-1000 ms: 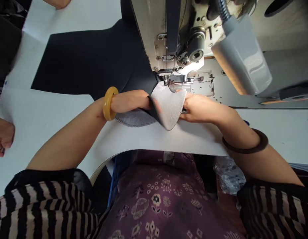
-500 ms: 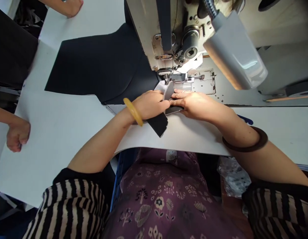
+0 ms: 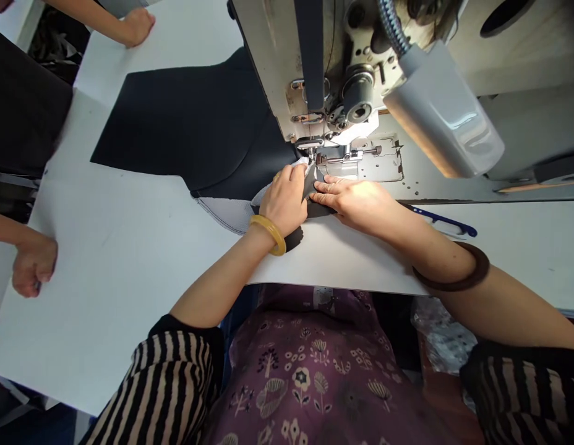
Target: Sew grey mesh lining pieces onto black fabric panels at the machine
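A large black fabric panel [image 3: 185,123] lies on the white table and runs under the sewing machine [image 3: 324,74]. My left hand [image 3: 284,198], with a yellow bangle, pinches the folded grey mesh edge [image 3: 231,213] of the fabric just in front of the presser foot [image 3: 310,148]. My right hand [image 3: 352,201] lies flat beside it, fingers stretched out and pressing the fabric down on the machine bed. The two hands touch each other at the fingertips.
The machine's grey lamp [image 3: 442,111] hangs over the right side. Blue-handled scissors [image 3: 447,222] lie on the table behind my right arm. Another person's fist [image 3: 34,266] rests at the left table edge, and another hand [image 3: 136,28] at the far left corner.
The grey mesh flap that was spread open between my hands has been folded under. My left hand moved right and forward to the presser foot, and my right hand flattened on the fabric.
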The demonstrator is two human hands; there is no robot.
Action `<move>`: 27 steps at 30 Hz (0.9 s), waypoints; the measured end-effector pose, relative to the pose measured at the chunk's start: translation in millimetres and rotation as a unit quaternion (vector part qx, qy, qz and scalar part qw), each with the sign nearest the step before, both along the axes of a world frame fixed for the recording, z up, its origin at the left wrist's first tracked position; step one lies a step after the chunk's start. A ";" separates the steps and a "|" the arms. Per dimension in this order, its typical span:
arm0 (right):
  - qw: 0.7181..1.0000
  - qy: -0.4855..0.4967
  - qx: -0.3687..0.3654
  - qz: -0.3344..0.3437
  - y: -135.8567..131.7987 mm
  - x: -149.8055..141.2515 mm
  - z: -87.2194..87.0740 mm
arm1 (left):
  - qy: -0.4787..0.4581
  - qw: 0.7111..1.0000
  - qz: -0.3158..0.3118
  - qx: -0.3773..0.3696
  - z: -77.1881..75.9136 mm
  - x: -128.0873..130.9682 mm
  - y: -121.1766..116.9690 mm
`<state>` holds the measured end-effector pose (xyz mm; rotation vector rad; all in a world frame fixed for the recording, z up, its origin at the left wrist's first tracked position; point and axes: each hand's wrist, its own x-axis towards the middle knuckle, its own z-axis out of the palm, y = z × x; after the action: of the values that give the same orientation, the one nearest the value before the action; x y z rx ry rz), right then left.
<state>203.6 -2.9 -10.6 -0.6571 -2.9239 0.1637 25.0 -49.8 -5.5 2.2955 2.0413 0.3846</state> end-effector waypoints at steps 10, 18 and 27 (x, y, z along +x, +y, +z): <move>0.999 -0.042 0.012 -0.030 -5.1 -2.8 6.8 | 0.005 0.997 -0.042 -0.061 7.3 15.6 6.0; 0.996 -0.041 0.070 -0.046 -9.7 -5.6 3.6 | -0.020 0.988 -0.154 0.011 -5.8 -2.7 12.4; 0.991 0.006 0.115 -0.073 -13.7 -24.7 -6.1 | 0.008 0.970 -0.238 0.055 -8.6 -25.5 28.6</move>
<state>178.8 -16.7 -16.7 -0.8211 -2.8089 -0.1817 -0.5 -21.2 -14.1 2.7487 1.4266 0.4551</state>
